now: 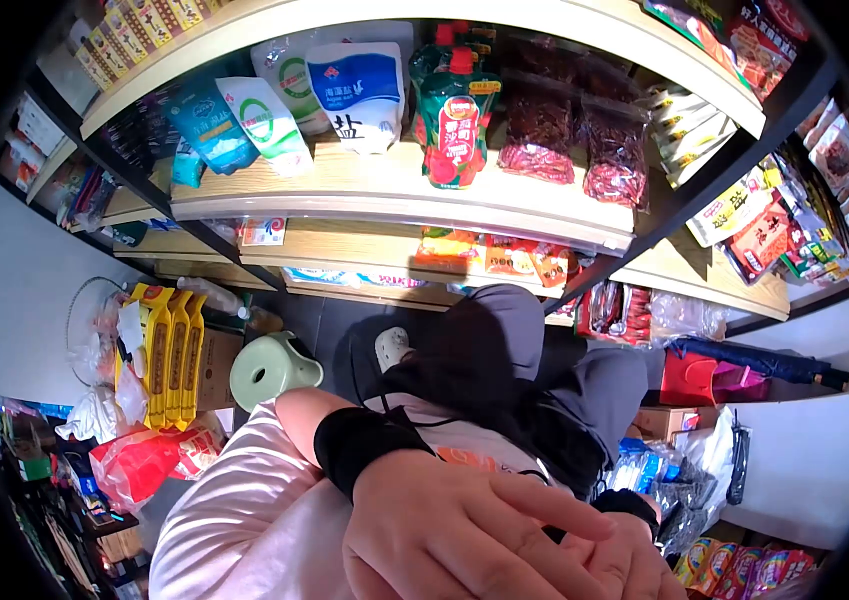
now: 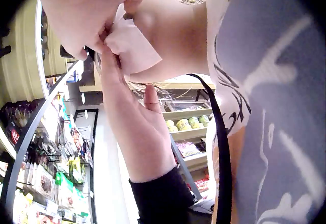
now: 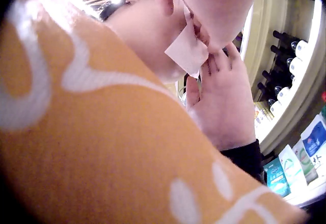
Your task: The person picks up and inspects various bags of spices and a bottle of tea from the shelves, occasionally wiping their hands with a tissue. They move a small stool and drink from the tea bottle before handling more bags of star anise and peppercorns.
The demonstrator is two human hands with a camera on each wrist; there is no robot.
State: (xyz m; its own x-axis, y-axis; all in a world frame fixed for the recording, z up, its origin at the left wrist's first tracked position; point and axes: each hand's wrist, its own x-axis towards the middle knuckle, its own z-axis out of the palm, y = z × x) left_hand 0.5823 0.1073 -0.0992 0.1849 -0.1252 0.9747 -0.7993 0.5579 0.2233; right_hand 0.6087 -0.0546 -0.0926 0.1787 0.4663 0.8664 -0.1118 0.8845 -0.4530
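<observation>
Tissue: by my face, between my two hands, a corner sticking out past the fingers; likely held from both sides so it can't slip.
Left hand: fingers nearly straight, laid over the other hand; tips hidden, so I can't tell whether they pinch anything.
Right hand: tucked beneath, thumb apart from the fingers; its grip is hidden too.
Ketchup pouches: beyond my hands, facing out, presumably so labels read easily.
</observation>
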